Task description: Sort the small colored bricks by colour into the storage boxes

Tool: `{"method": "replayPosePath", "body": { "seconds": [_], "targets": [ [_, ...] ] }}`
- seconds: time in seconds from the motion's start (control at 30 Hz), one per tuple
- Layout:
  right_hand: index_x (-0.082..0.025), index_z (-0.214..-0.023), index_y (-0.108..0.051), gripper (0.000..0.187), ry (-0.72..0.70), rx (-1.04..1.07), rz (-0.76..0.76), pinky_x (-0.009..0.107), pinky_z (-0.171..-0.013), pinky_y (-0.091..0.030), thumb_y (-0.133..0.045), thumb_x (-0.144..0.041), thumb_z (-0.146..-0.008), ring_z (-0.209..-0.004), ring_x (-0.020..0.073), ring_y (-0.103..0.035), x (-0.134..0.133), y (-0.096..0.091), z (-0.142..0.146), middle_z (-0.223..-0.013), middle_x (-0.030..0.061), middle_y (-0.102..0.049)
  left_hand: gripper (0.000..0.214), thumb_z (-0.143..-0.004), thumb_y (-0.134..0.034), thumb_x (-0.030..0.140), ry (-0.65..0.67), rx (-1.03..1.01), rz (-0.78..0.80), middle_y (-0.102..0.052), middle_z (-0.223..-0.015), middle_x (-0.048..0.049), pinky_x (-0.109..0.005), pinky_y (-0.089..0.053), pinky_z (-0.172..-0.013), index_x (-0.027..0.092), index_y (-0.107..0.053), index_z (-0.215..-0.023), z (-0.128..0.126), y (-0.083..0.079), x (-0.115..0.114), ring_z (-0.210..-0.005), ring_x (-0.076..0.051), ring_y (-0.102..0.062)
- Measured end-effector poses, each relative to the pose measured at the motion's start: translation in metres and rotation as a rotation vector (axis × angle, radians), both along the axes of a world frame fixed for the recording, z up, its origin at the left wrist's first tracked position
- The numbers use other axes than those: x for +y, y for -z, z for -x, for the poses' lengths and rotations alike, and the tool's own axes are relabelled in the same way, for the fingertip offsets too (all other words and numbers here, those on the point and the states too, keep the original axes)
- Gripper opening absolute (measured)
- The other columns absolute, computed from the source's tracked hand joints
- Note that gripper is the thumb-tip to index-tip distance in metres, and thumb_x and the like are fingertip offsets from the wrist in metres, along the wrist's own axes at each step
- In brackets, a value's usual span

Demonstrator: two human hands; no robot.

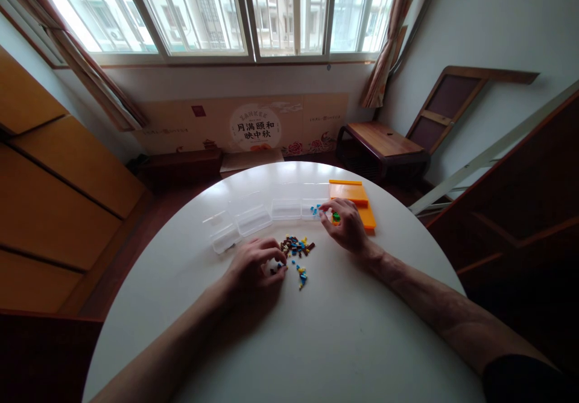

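Small building bricks in brown, yellow, blue and white lie in a loose pile on the white round table. A smaller cluster of blue and yellow bricks is nearer to me. My left hand rests at the pile's left side, fingers curled toward the thumb; a few small bricks show within its curve. My right hand hangs over a clear plastic box holding light-blue bricks, its fingertips drawn together at the box's right end. Whether anything is between those fingertips is too small to see. Green bricks show behind that hand.
More clear open-lidded boxes curve leftward along the far side, down to one beyond my left hand. An orange plastic case sits at the right. Past the table stand a wooden chair and a printed cardboard panel.
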State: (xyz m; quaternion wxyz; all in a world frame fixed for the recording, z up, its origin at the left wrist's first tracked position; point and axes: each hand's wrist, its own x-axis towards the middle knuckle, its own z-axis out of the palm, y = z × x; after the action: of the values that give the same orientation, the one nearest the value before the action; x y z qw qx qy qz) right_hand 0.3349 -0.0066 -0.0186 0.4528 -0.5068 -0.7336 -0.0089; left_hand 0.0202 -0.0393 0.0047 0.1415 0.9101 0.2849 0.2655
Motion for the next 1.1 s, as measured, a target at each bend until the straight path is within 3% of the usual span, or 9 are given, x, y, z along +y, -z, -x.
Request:
{"method": "replayPosePath", "body": {
  "seconds": [0.27, 0.53, 0.77, 0.93, 1.1],
  "targets": [
    [-0.025, -0.099, -0.074, 0.007, -0.057, 0.004, 0.012, 0.046, -0.099, -0.052, -0.067, -0.024, -0.099, -0.097, 0.0269, -0.068, -0.002, -0.002, 0.001, -0.1, 0.0055, -0.075, 0.01, -0.087, -0.072, 0.02, 0.029, -0.003, 0.002, -0.078, -0.097, -0.0027, -0.03, -0.056, -0.082, 0.025, -0.079, -0.092, -0.003, -0.007, -0.004, -0.086, -0.018, -0.073],
    [-0.025, -0.1, -0.075, 0.008, -0.086, 0.006, 0.011, 0.046, -0.101, -0.052, -0.066, -0.024, -0.099, -0.101, 0.027, -0.068, -0.003, -0.001, 0.002, -0.103, 0.0061, -0.075, 0.01, -0.084, -0.071, 0.017, -0.003, -0.002, -0.014, -0.077, -0.094, -0.0023, -0.03, -0.056, -0.083, 0.024, -0.076, -0.09, -0.002, 0.0, -0.001, -0.083, -0.017, -0.071],
    [-0.026, -0.101, -0.075, 0.009, -0.115, 0.004, -0.009, 0.047, -0.101, -0.053, -0.066, -0.023, -0.098, -0.103, 0.028, -0.069, -0.005, -0.005, 0.003, -0.103, 0.0061, -0.076, 0.005, -0.095, -0.07, 0.019, 0.015, -0.098, 0.068, -0.076, -0.094, -0.0034, -0.028, -0.054, -0.079, 0.022, -0.074, -0.094, -0.003, 0.0, 0.002, -0.081, -0.016, -0.069],
    [-0.027, -0.103, -0.074, 0.007, -0.28, -0.057, -0.068, 0.047, -0.101, -0.054, -0.068, -0.024, -0.099, -0.102, 0.0265, -0.069, -0.014, -0.015, 0.011, -0.104, 0.0056, -0.077, 0.014, -0.106, -0.066, 0.029, -0.016, -0.25, 0.211, -0.074, -0.094, -0.0056, -0.027, -0.055, -0.077, 0.019, -0.073, -0.099, -0.004, -0.003, 0.006, -0.082, -0.015, -0.069],
    [-0.029, -0.106, -0.074, 0.007, -0.51, -0.209, -0.094, 0.048, -0.111, -0.053, -0.069, -0.028, -0.102, -0.095, 0.0224, -0.071, -0.024, -0.022, 0.021, -0.102, 0.0024, -0.079, 0.022, -0.107, -0.068, 0.038, -0.065, -0.326, 0.32, -0.073, -0.088, -0.0031, -0.024, -0.053, -0.072, 0.018, -0.073, -0.099, -0.008, -0.006, 0.006, -0.077, -0.014, -0.064]
  ]
}}
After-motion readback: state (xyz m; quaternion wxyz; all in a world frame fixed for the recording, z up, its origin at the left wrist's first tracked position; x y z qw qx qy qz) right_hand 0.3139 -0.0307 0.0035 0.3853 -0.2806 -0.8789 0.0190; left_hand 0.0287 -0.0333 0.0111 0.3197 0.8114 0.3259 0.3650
